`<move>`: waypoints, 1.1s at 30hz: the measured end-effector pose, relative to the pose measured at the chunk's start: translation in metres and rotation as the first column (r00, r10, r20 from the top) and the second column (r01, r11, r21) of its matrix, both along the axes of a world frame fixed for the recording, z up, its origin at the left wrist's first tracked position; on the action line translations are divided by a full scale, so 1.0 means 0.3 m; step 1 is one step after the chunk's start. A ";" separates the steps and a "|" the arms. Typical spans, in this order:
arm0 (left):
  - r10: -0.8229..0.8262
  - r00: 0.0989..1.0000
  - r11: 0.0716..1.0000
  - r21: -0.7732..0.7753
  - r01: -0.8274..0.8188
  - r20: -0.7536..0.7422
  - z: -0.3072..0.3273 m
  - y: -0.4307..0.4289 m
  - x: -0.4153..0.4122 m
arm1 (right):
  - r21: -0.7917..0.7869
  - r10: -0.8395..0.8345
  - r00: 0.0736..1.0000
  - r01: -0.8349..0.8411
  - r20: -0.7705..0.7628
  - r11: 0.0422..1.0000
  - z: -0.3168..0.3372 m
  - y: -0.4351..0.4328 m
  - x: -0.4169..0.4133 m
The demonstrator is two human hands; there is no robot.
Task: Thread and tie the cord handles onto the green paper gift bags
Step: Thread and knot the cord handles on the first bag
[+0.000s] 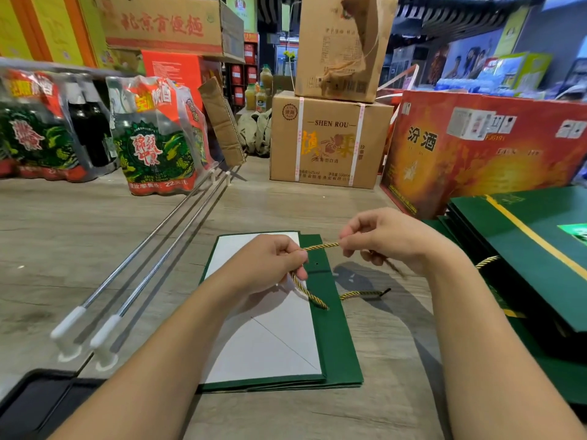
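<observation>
A flat green paper gift bag [336, 344] lies on the wooden floor in front of me, its white inner side facing up. A gold twisted cord [309, 293] runs from my left hand down into a hole in the bag's green edge, and its black-tipped end [365, 293] trails out to the right. My left hand [270, 262] grips the cord above the bag. My right hand [387, 236] pinches the same cord a short way to the right, and the piece between my hands is taut. A second punched hole [317, 263] shows near my left hand.
A stack of flat green bags [540, 265] with a gold stripe lies at the right, another gold cord [487, 261] on it. Two metal rods [152, 258] lie on the left. Cardboard boxes [330, 138], a red box [476, 154] and bottle packs [155, 138] stand behind.
</observation>
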State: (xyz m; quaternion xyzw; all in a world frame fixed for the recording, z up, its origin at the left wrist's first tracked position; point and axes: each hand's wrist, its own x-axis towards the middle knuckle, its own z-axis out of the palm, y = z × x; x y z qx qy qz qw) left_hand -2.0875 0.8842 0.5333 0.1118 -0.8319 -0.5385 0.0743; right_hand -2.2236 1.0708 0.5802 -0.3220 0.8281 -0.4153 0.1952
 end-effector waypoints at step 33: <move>0.090 0.970 0.991 -0.074 -0.109 -0.228 -0.036 0.017 -0.032 | -0.154 0.121 0.992 -0.117 0.021 0.981 -0.080 -0.069 0.062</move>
